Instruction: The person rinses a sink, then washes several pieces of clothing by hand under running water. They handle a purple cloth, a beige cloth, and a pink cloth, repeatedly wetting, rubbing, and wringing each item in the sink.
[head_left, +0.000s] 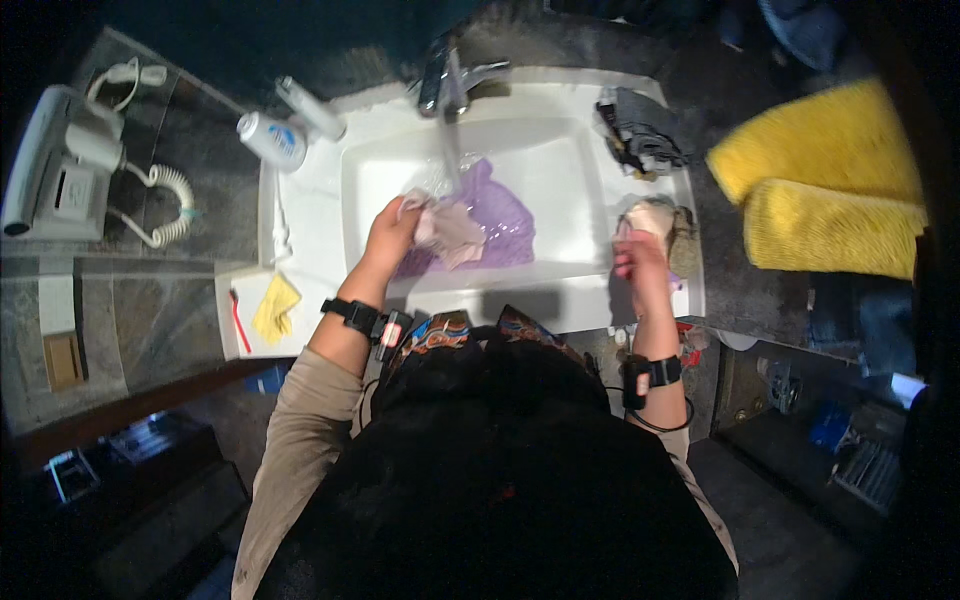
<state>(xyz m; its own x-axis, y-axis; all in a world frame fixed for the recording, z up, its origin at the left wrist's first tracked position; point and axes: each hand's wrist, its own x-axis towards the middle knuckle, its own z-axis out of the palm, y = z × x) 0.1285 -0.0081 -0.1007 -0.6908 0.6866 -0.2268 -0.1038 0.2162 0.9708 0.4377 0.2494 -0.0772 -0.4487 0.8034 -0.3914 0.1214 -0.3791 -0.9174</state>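
Note:
My left hand grips a pale pink cloth over the white sink basin. A wet purple cloth lies in the basin beneath it, partly covered by the pink one. Water runs from the faucet onto the purple cloth. At the basin's right rim, my right hand is blurred over a cream cloth; whether its fingers hold any of it cannot be made out. A grey-brown cloth rests just right of that hand.
Dark grey garments are heaped on the rim's back right corner. Yellow towels lie on the right counter. Leftward are a white bottle, a slimmer bottle, a yellow cloth, a red toothbrush and a corded hair dryer.

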